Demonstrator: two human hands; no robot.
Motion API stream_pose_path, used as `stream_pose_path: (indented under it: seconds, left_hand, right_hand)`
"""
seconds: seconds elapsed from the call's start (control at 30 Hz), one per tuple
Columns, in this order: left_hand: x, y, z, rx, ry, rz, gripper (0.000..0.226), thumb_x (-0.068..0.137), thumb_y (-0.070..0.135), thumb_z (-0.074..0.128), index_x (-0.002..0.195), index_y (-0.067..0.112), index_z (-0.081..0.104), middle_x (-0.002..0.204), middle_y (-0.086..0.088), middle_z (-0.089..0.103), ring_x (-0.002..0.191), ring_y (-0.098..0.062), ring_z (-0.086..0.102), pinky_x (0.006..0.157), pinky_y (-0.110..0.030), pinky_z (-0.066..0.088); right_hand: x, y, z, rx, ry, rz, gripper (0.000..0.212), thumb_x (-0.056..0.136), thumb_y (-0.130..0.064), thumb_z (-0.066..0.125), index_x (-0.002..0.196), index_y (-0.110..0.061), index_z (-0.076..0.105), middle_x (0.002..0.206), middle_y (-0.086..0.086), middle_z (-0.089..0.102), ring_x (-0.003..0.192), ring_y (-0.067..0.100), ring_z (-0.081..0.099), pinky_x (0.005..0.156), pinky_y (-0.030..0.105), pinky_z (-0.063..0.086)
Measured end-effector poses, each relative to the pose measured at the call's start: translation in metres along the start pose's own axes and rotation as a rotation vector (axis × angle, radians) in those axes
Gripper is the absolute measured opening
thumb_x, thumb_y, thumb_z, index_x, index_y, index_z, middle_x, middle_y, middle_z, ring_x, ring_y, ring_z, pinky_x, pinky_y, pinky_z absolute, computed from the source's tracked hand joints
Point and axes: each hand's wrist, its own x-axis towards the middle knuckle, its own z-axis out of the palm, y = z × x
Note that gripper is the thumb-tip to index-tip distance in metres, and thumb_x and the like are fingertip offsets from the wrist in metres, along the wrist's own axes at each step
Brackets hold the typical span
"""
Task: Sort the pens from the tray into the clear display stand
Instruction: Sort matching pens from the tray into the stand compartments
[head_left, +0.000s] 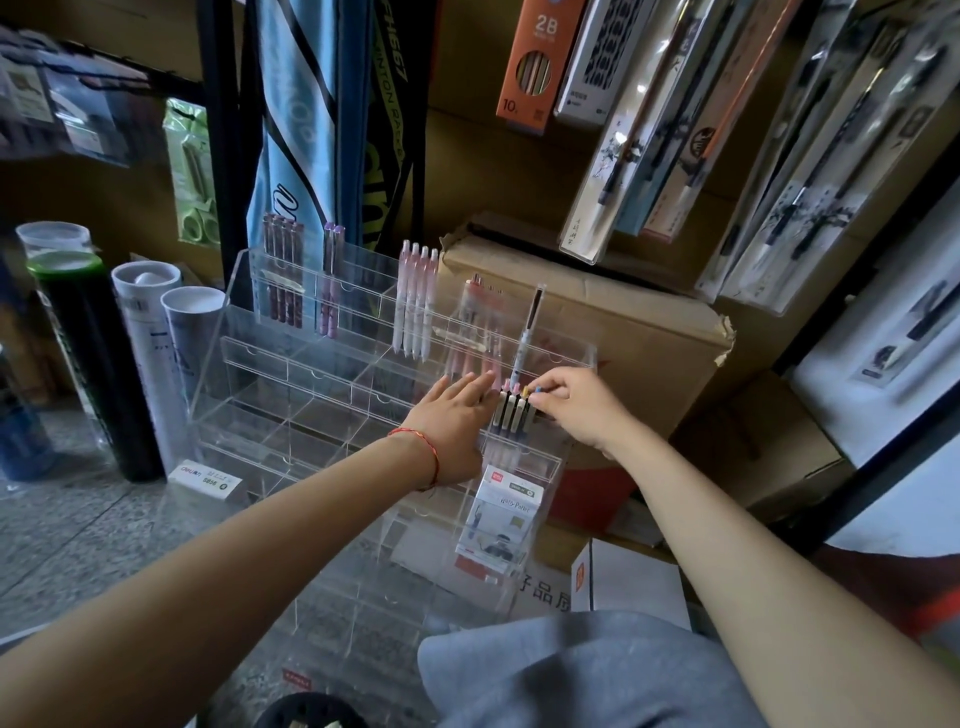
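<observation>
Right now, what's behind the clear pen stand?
A brown cardboard box and a blue bag are behind the stand. The pens in it cover bits of them.

Grip: right hand (576, 410) pinching the end pen (525, 415) of the dark pens (505, 415) in the clear display stand (311, 374). Just left of grip: left hand (452, 421), fingers flat against the stand, barring that side. Directly above grip: upright pen (527, 332) and pink pens (475, 358). Behind and right of grip: cardboard box (623, 322), close. Further left of grip: open-topped compartments, reachable from the front.
</observation>
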Motion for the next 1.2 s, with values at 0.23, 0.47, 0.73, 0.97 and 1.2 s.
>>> stream_pose_path:
  seconds: [0.23,0.47,0.73,0.97,1.2]
  left_hand:
    - [0.001,-0.002,0.001,-0.020,0.005,-0.007,0.074,0.087,0.016,0.046,0.149,0.017,0.006,0.157,-0.001,-0.008,0.145,-0.017,-0.007,0.118,-0.035,-0.006]
    - [0.000,-0.001,0.001,-0.009,-0.009,-0.007,0.074,0.087,0.017,0.045,0.149,0.016,0.005,0.157,-0.001,-0.008,0.145,-0.017,-0.008,0.119,-0.035,-0.005]
    - [0.002,-0.002,0.001,-0.003,-0.016,-0.003,0.075,0.087,0.016,0.046,0.149,0.015,0.004,0.157,-0.001,-0.009,0.145,-0.017,-0.008,0.119,-0.036,-0.005]
    - [0.004,-0.005,-0.003,0.044,0.001,0.005,0.072,0.088,0.016,0.046,0.149,0.020,0.007,0.157,-0.003,-0.010,0.144,-0.018,-0.012,0.117,-0.038,-0.008]
    - [-0.031,-0.049,-0.024,-0.071,0.213,-0.033,0.055,0.089,0.010,0.047,0.142,0.020,0.034,0.157,-0.001,0.007,0.145,-0.018,0.003,0.117,-0.034,0.006]
  right_hand:
    - [-0.002,-0.018,-0.015,0.145,0.050,-0.053,0.011,0.090,-0.006,0.056,0.098,-0.005,0.064,0.078,0.005,0.062,0.072,0.014,0.058,0.070,0.026,0.052]
    - [-0.004,-0.006,-0.002,0.064,-0.011,0.021,0.007,0.087,-0.010,0.063,0.092,-0.008,0.066,0.078,0.007,0.064,0.074,0.015,0.059,0.072,0.027,0.048]
    - [-0.007,-0.010,-0.001,-0.020,-0.091,0.076,0.020,0.084,-0.012,0.066,0.101,-0.001,0.065,0.101,0.018,0.068,0.084,0.019,0.059,0.077,0.028,0.043]
    - [-0.003,-0.006,0.011,-0.136,-0.125,0.054,0.012,0.080,-0.002,0.065,0.092,-0.002,0.063,0.097,0.018,0.068,0.096,0.029,0.063,0.087,0.041,0.049]
    - [-0.015,-0.050,-0.005,-0.259,0.094,-0.150,0.047,0.086,-0.013,0.064,0.130,-0.014,0.048,0.133,0.005,0.052,0.117,0.019,0.052,0.092,0.027,0.041]
